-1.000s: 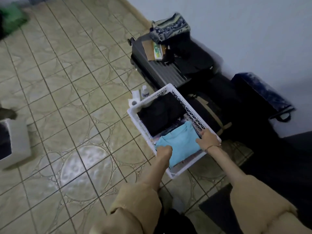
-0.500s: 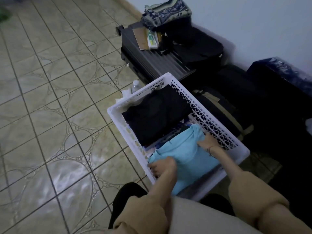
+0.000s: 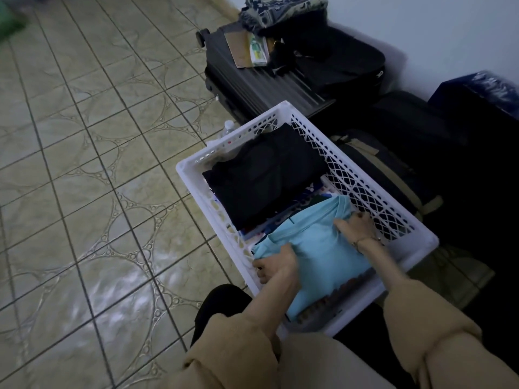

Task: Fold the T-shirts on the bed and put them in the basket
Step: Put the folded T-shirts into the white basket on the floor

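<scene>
A white lattice basket (image 3: 373, 189) stands on the tiled floor. Inside it, a folded light blue T-shirt (image 3: 317, 248) lies at the near end, on top of other folded clothes. A folded black garment (image 3: 266, 178) fills the far end. My left hand (image 3: 276, 266) grips the blue shirt's left edge, fingers curled under it beside the basket's left wall. My right hand (image 3: 355, 226) holds the shirt's right edge near the collar, close to the right wall. Both arms wear tan sleeves.
A dark hard suitcase (image 3: 252, 88) lies behind the basket with papers and a patterned cloth (image 3: 280, 9) on it. Black bags (image 3: 393, 164) sit right of the basket along the wall. A small bottle (image 3: 229, 126) stands by the basket's far corner. Tiled floor (image 3: 84, 164) extends left.
The view has moved closer over the basket. Both hands have lowered the blue T-shirt deeper into the basket's near end and still hold its edges.
</scene>
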The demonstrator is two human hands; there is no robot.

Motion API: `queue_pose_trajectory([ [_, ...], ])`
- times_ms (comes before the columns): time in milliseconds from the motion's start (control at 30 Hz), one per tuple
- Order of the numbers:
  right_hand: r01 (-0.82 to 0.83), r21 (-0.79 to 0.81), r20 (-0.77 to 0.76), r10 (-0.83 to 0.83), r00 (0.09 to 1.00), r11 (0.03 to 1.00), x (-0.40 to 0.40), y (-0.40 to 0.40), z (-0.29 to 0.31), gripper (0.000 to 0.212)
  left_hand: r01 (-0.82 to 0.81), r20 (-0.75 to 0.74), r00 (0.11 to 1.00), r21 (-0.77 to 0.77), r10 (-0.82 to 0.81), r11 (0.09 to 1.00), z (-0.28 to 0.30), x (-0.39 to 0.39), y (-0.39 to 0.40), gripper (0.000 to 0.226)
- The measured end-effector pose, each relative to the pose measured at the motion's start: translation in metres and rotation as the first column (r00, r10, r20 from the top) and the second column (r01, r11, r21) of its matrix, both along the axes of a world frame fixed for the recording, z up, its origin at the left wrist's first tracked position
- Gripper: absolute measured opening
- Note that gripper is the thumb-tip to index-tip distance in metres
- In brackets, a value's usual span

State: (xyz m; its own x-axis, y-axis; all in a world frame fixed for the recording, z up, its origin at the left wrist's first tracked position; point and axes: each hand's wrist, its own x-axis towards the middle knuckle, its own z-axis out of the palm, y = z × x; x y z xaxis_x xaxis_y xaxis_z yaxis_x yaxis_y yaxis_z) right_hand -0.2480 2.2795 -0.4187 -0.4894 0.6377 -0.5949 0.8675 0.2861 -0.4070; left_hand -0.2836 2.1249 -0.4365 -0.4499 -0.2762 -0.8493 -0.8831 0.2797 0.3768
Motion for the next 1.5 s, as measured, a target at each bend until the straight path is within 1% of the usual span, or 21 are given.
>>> queue_pose_trajectory([
  [33, 0.007, -0.017, 0.001, -0.007, 1.000, 1.000, -0.001, 0.000, 0.000, 0.056, 0.000, -0.001, 1.000, 0.000, 0.000, 1.000, 0.000, -0.001, -0.001, 0.104],
  [133, -0.020, -0.045, 0.037, 0.021, 0.999, 0.999, 0.000, -0.001, 0.003, 0.051, 0.004, -0.015, 1.000, 0.003, -0.004, 1.000, 0.001, 0.001, 0.000, 0.104],
  [267, -0.005, -0.016, 0.045, 0.006, 0.999, 1.000, 0.002, 0.000, 0.001, 0.063, -0.005, -0.027, 1.000, 0.003, 0.005, 1.000, 0.002, 0.002, 0.002, 0.100],
  [300, -0.009, -0.036, 0.043, 0.010, 0.999, 0.999, 0.002, -0.001, 0.005, 0.059, -0.002, -0.026, 1.000, -0.001, 0.002, 1.000, 0.003, 0.002, 0.002, 0.099],
  [367, -0.019, -0.118, 0.044, 0.025, 0.999, 0.993, 0.000, 0.001, 0.012, 0.039, 0.001, 0.014, 1.000, 0.013, -0.001, 1.000, 0.005, -0.002, 0.000, 0.103],
  [433, 0.012, -0.191, 0.039, -0.004, 0.999, 0.982, -0.002, 0.003, 0.017, 0.032, -0.023, 0.060, 0.998, 0.070, 0.019, 0.997, 0.008, -0.004, -0.003, 0.103],
  [500, 0.050, -0.237, 0.004, -0.050, 0.999, 0.970, -0.001, 0.008, 0.013, 0.052, -0.048, 0.088, 0.996, 0.133, 0.036, 0.990, 0.012, -0.005, -0.006, 0.097],
  [533, 0.057, -0.245, -0.001, -0.059, 0.998, 0.968, -0.001, 0.009, 0.013, 0.052, -0.046, 0.081, 0.996, 0.148, 0.034, 0.988, 0.009, -0.005, -0.007, 0.096],
  [600, 0.072, -0.265, 0.018, -0.070, 0.997, 0.962, -0.003, 0.011, 0.017, 0.023, -0.017, 0.040, 0.999, 0.161, 0.011, 0.987, 0.003, -0.005, -0.007, 0.097],
  [633, 0.087, -0.311, 0.040, -0.078, 0.996, 0.946, -0.004, 0.014, 0.021, 0.019, 0.000, 0.026, 1.000, 0.156, -0.004, 0.988, 0.000, -0.006, -0.007, 0.097],
  [667, 0.104, -0.368, 0.074, -0.083, 0.994, 0.924, -0.005, 0.018, 0.025, 0.023, 0.017, 0.032, 0.999, 0.174, -0.023, 0.985, 0.004, -0.007, -0.007, 0.096],
  [733, 0.138, -0.452, 0.153, -0.076, 0.985, 0.881, -0.005, 0.023, 0.033, 0.045, -0.006, 0.038, 0.999, 0.231, -0.003, 0.973, 0.015, -0.010, -0.009, 0.085],
  [800, 0.146, -0.484, 0.144, -0.086, 0.986, 0.863, -0.004, 0.025, 0.042, 0.042, 0.001, 0.073, 0.997, 0.315, -0.025, 0.949, 0.033, -0.012, -0.009, 0.058],
  [867, 0.157, -0.465, 0.095, -0.127, 0.987, 0.871, -0.003, 0.019, 0.055, 0.035, 0.012, 0.098, 0.994, 0.389, -0.054, 0.921, 0.049, -0.013, -0.012, 0.044],
  [967, 0.188, -0.452, 0.035, -0.193, 0.981, 0.872, 0.006, 0.013, 0.074, 0.040, 0.051, 0.076, 0.993, 0.458, -0.096, 0.887, 0.081, -0.014, -0.018, 0.034],
  [1133, 0.273, -0.430, -0.097, -0.345, 0.934, 0.860, 0.019, 0.000, 0.137, 0.020, 0.116, -0.011, 0.991, 0.527, -0.130, 0.842, 0.152, -0.016, -0.029, 0.026],
  [1233, 0.287, -0.401, -0.179, -0.382, 0.907, 0.870, 0.025, -0.016, 0.194, 0.012, 0.139, -0.038, 0.989, 0.514, -0.140, 0.846, 0.206, -0.022, -0.039, 0.059],
  [1267, 0.295, -0.395, -0.206, -0.397, 0.894, 0.870, 0.026, -0.021, 0.216, 0.010, 0.150, -0.056, 0.988, 0.515, -0.141, 0.844, 0.226, -0.023, -0.044, 0.063],
  [1300, 0.296, -0.401, -0.226, -0.407, 0.885, 0.867, 0.026, -0.026, 0.226, 0.009, 0.145, -0.075, 0.989, 0.514, -0.124, 0.845, 0.234, -0.024, -0.047, 0.059],
  [1367, 0.294, -0.380, -0.257, -0.406, 0.877, 0.877, 0.028, -0.037, 0.276, 0.010, 0.187, -0.110, 0.982, 0.507, -0.152, 0.841, 0.286, -0.025, -0.060, 0.044],
  [1500, 0.290, -0.355, -0.297, -0.402, 0.866, 0.889, 0.033, -0.063, 0.368, 0.019, 0.244, -0.188, 0.967, 0.497, -0.171, 0.833, 0.380, -0.027, -0.086, 0.045],
])
